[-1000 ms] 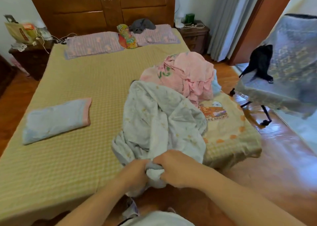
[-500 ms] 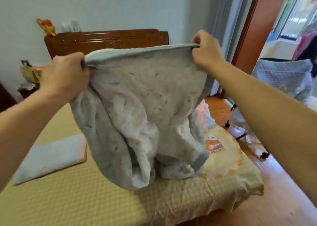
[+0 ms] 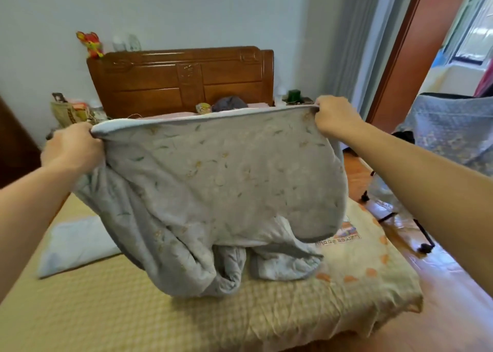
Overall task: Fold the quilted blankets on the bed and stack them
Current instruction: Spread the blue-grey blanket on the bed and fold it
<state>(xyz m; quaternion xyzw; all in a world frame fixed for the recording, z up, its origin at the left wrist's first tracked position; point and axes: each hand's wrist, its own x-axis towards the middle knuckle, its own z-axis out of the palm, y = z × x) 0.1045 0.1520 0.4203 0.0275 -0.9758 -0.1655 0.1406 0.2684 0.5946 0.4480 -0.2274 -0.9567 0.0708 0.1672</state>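
A pale grey-blue quilted blanket [image 3: 218, 180] with a faint flower print hangs stretched in the air over the bed [image 3: 112, 311]. My left hand [image 3: 70, 147] grips its top edge at the left corner. At the right corner my right hand [image 3: 334, 116] grips the same edge. The blanket's lower part is bunched and rests on the yellow checked bed cover. A folded light blue blanket [image 3: 77, 245] lies on the bed at the left, partly hidden by the hanging one. The pink blanket pile behind is hidden.
A cream printed quilt [image 3: 373, 261] lies on the bed's right corner. The wooden headboard [image 3: 181, 76] stands at the back, with nightstands on both sides. A chair draped in grey-blue cloth [image 3: 453, 132] stands on the wooden floor at the right.
My hands have spread further apart along the blanket's top edge, pulling it wider and flatter. One second ago both hands held it bunched low near the bed's edge.
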